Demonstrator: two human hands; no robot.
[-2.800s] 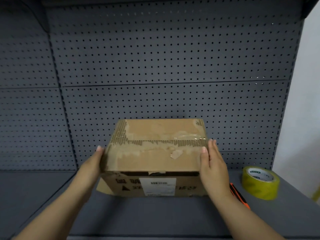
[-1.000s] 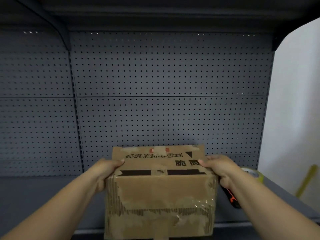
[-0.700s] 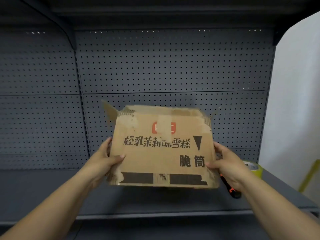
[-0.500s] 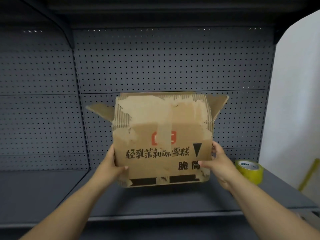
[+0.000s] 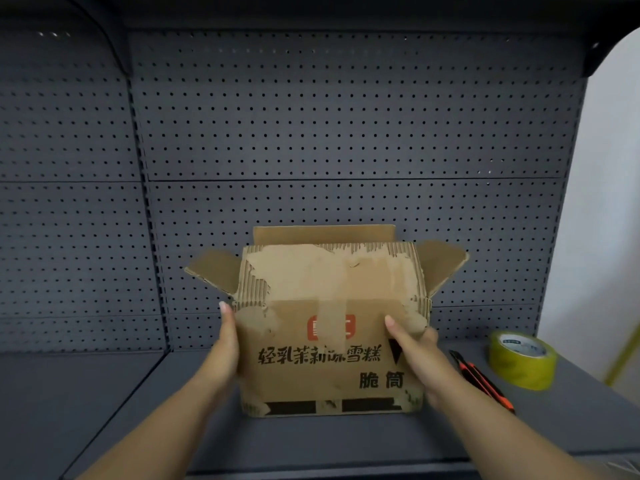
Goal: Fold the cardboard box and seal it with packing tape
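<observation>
A worn brown cardboard box (image 5: 329, 299) with black Chinese print and a red logo stands upright on the grey shelf (image 5: 311, 441). Its four top flaps stick up and outward, so the top is open. My left hand (image 5: 227, 348) presses flat against the box's left side. My right hand (image 5: 414, 351) grips the box's front right edge, thumb on the printed face. A roll of yellow packing tape (image 5: 522, 360) lies on the shelf to the right of the box, apart from both hands.
An orange and black utility knife (image 5: 481, 381) lies between the box and the tape. A grey pegboard wall (image 5: 346, 133) stands close behind the box. A white wall (image 5: 609, 202) borders the shelf on the right. The shelf's front edge runs below my forearms.
The box was lifted, flipped over from its taped side to its open side, then lowered onto the shelf. Its flaps have spread open. Both hands stayed on its sides.
</observation>
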